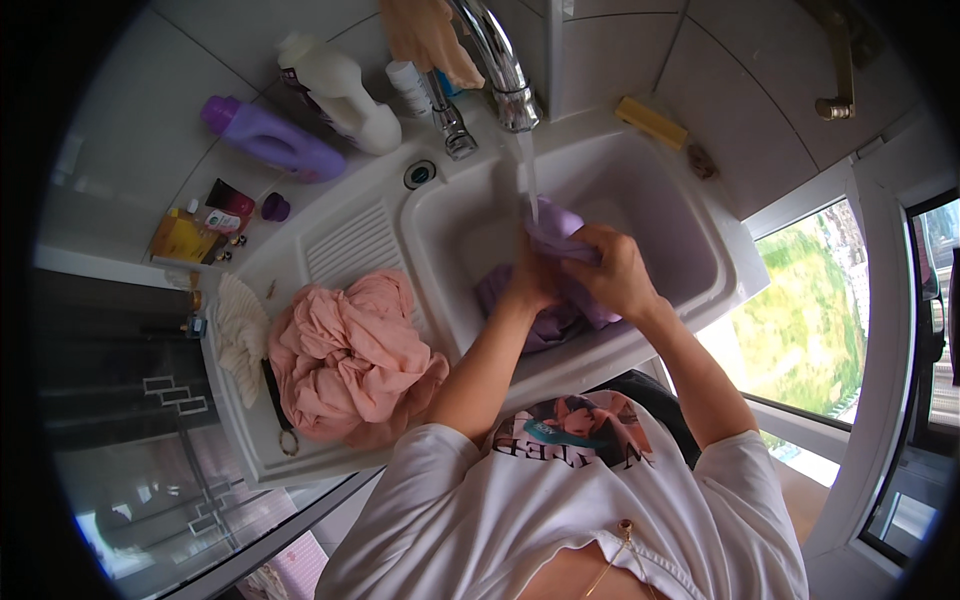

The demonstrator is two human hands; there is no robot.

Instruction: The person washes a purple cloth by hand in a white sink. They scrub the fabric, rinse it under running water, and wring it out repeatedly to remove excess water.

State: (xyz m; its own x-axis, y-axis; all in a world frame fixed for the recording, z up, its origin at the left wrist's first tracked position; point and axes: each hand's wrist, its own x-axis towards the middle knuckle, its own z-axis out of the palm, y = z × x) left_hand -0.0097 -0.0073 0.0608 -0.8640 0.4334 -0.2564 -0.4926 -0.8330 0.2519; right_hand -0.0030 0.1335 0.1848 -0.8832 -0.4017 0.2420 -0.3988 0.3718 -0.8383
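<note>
Water runs from the chrome faucet (518, 105) onto lavender cloth (555, 217), held up in the basin of the white sink (731, 272). My right hand (612, 262) grips the cloth from the right, fingers closed around its fold. My left hand (535, 275) is on the cloth from the left, closed on it, its fingers partly hidden behind it. More purple fabric (550, 325) hangs below my hands to the basin's bottom.
A pink crumpled cloth (345, 355) and cream textile (240, 335) lie on the ribbed drainboard (335, 240). Several bottles, including a purple one (270, 140) and a white one (335, 95), line the back ledge. A yellow bar (650, 122) sits at right. A window frame (865, 330) is beside the sink.
</note>
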